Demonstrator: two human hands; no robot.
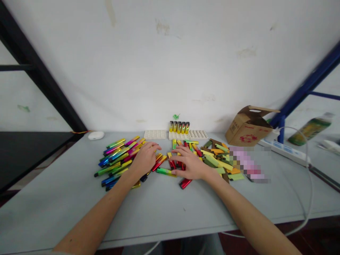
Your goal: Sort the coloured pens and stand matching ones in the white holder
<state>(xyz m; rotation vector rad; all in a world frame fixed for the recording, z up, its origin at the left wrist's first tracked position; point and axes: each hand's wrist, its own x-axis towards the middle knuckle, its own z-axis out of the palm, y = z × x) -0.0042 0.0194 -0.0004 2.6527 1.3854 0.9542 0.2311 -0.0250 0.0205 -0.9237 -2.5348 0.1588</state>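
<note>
Shiny metallic lighters with black ends lie in a loose pile [114,161] at the left, in blue, green, yellow and magenta. My left hand [145,159] rests over the right side of this pile, its fingers loosely bent and apart, with nothing seen in them. My right hand [190,163] is spread above several red and yellow lighters, palm down, partly hiding them. Between the hands lies a green-yellow lighter [165,171], its right end near my right thumb. A red lighter [185,183] lies just in front of my right hand.
Several lighters [179,127] stand upright in the middle white holed tray [172,136], between the left tray [155,134] and right tray [198,134]. Matte green and orange pieces [217,159] lie right, near a cardboard box [245,129], power strip [285,151] and white case [96,135].
</note>
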